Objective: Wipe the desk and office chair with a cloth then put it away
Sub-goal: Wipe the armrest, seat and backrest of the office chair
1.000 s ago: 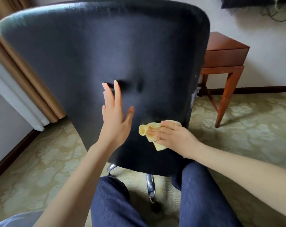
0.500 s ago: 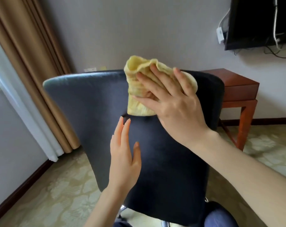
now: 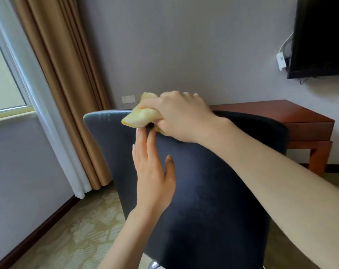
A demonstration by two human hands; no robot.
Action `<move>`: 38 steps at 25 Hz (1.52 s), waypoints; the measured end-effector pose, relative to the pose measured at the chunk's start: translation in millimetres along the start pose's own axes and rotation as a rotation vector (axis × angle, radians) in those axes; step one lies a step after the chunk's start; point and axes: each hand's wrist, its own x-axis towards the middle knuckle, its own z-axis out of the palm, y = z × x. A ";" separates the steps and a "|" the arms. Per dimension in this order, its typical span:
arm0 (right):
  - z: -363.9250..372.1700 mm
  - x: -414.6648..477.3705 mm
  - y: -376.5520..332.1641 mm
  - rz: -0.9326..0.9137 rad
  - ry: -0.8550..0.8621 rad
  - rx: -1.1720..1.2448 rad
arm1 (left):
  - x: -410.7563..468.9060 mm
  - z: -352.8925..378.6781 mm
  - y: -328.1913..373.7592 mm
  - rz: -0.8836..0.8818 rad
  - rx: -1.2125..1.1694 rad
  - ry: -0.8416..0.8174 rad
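At top edge of office chair (image 3: 203,191) backrest: right hand (image 3: 181,115) clenched round bunched yellow cloth (image 3: 140,117), wiping along rim. Left hand (image 3: 153,171) flat, fingers straight, bracing backrest just below. Chair-wiping step under way. Next probably: sweep along rim, steady pressure. Wooden worktop (image 3: 292,117) far right, behind chair.

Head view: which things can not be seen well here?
- Chair: seat and base hidden behind its backrest; only a bit of chrome shows at the bottom edge.
- Yellow cloth: largely covered by the right hand.
- Television: cut off by the top and right edges.
- Desk: partly hidden behind the backrest.
- Left hand: its palm is hidden.
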 end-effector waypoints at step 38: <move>45.2 -69.7 -23.7 0.363 0.647 0.402 | 9.0 -42.4 -14.9 -0.084 -0.393 -0.350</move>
